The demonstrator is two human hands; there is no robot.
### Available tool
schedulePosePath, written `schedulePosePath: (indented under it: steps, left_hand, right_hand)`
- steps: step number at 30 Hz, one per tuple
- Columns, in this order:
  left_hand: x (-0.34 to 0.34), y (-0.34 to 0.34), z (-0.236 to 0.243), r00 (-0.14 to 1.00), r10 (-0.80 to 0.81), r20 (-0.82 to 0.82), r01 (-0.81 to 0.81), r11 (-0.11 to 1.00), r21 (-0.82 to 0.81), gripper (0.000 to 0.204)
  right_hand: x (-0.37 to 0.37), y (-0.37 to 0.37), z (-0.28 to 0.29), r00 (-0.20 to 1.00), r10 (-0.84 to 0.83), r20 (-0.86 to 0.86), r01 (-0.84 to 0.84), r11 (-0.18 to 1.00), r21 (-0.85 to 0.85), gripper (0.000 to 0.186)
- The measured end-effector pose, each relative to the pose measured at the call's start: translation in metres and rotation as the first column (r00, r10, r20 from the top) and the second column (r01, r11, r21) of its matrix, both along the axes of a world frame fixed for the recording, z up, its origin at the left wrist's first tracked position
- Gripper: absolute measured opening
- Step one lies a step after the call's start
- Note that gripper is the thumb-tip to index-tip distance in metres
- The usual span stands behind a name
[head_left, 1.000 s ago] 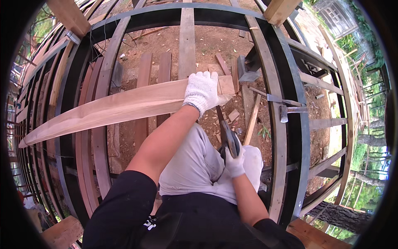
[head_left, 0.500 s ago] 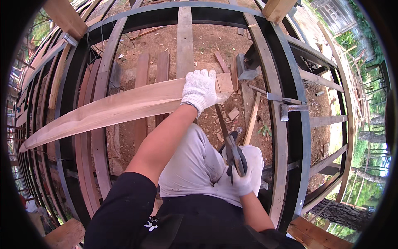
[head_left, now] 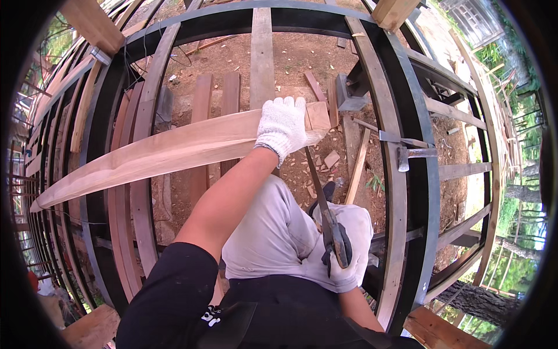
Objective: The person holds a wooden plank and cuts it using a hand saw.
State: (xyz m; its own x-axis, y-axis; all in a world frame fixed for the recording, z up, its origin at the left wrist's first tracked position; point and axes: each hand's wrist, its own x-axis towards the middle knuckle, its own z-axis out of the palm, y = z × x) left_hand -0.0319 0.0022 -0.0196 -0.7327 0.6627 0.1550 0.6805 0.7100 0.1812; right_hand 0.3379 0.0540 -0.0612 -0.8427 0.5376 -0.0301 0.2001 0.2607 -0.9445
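A long, pale timber [head_left: 168, 143] lies crosswise before me, tapering and curving to a narrow tip at the left. My left hand [head_left: 283, 129], in a white knit glove, grips it over the top near its squared right end, fingers close together. In my gloved right hand [head_left: 343, 272] is the dark handle of a handsaw [head_left: 325, 209], low by my right thigh. Its narrow blade points up and away from me, reaching the timber's near edge just right of my left hand. Whether the teeth sit in a cut cannot be made out.
A hammer [head_left: 403, 157] and a chisel [head_left: 395, 138] rest on the beams at the right. Dark steel beams [head_left: 419, 232] and wooden joists [head_left: 263, 52] frame an opening around me. Below, planks [head_left: 231, 90] and wood chips lie on bare earth.
My right hand has drawn the saw back toward my body and slightly right. The left hand keeps its place on the timber.
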Motion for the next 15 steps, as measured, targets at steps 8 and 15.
schedulePosePath:
  steps: [8, 15]
  left_hand:
    - [0.0, 0.01, 0.002, 0.999, -0.024, 0.03, 0.025, 0.999, -0.022, 0.073]
    - [-0.002, -0.001, 0.004, 1.0, 0.011, 0.005, -0.011, 1.0, -0.026, 0.073]
  right_hand:
    - [-0.174, 0.045, -0.071, 0.996, -0.071, -0.063, 0.073, 0.997, 0.036, 0.06]
    - [0.01, -0.013, -0.006, 0.997, -0.066, -0.033, 0.068, 0.995, 0.075, 0.062]
